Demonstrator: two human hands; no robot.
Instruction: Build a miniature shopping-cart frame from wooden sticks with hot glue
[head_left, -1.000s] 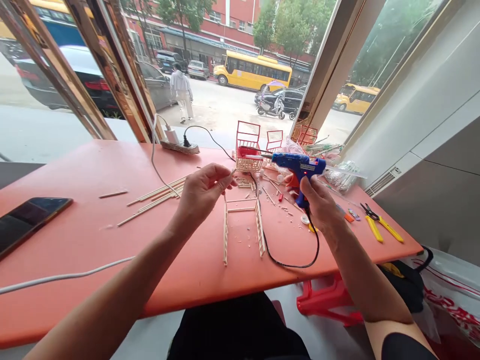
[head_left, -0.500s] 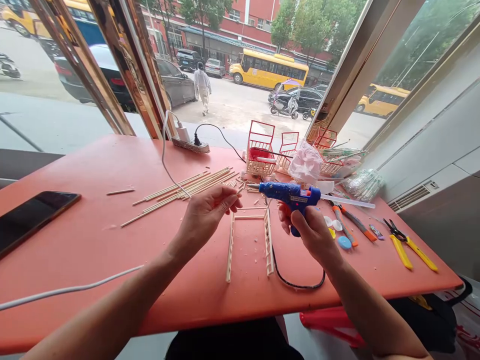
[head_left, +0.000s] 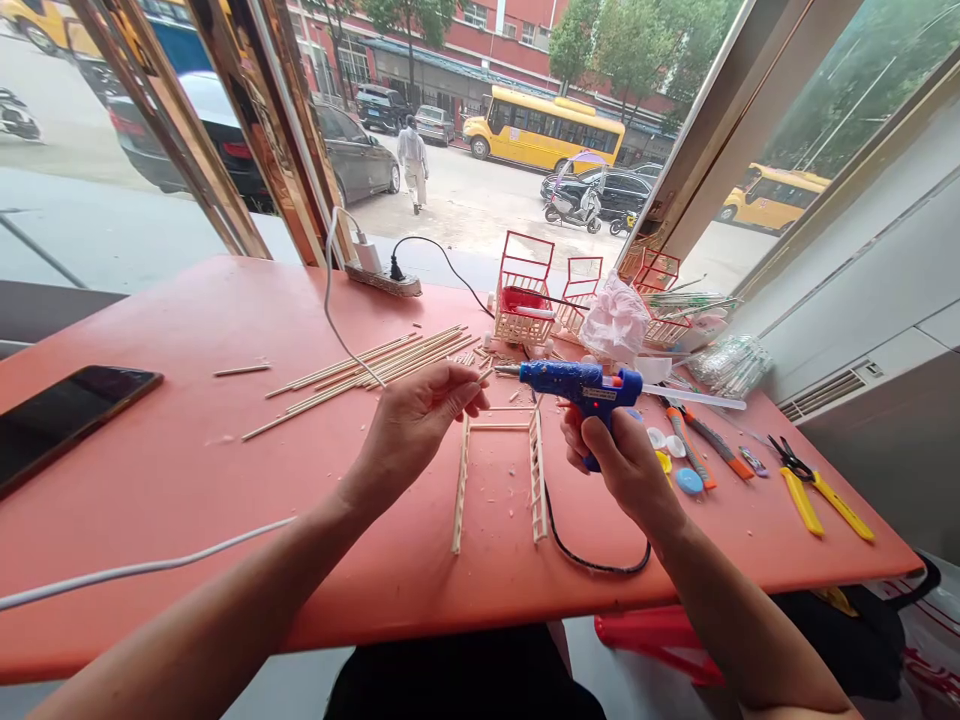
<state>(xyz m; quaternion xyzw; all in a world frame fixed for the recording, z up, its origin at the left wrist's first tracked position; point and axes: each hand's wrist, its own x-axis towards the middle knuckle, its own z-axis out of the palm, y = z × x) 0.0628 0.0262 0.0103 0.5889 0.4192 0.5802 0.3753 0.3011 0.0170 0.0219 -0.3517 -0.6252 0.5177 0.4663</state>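
My right hand [head_left: 626, 450] is wrapped round the handle of a blue hot glue gun [head_left: 577, 385], its nozzle pointing left and a clear glue stick [head_left: 697, 397] sticking out of its back. Between thumb and fingers, my left hand [head_left: 435, 405] pinches a short wooden stick [head_left: 486, 376]. The stick's tip is at the nozzle; whether they touch I cannot tell. Below both hands, a wooden stick frame [head_left: 537, 480] with two ladder-like sides joined by crossbars lies on the pink table [head_left: 390, 560].
Long wooden sticks [head_left: 375, 375] lie at the centre left, a phone [head_left: 75, 420] farther left. Small stick baskets [head_left: 525, 300] and a crumpled pink plastic bag [head_left: 615, 315] stand at the back. Yellow-handled pliers [head_left: 825, 495], orange-grey pliers [head_left: 701, 450] and bottle caps [head_left: 688, 481] lie right. A black cord [head_left: 592, 568] loops near the front.
The stick in my left hand and the glue gun's nozzle are closer together. The view has shifted slightly, and a person outside has walked a little farther right.
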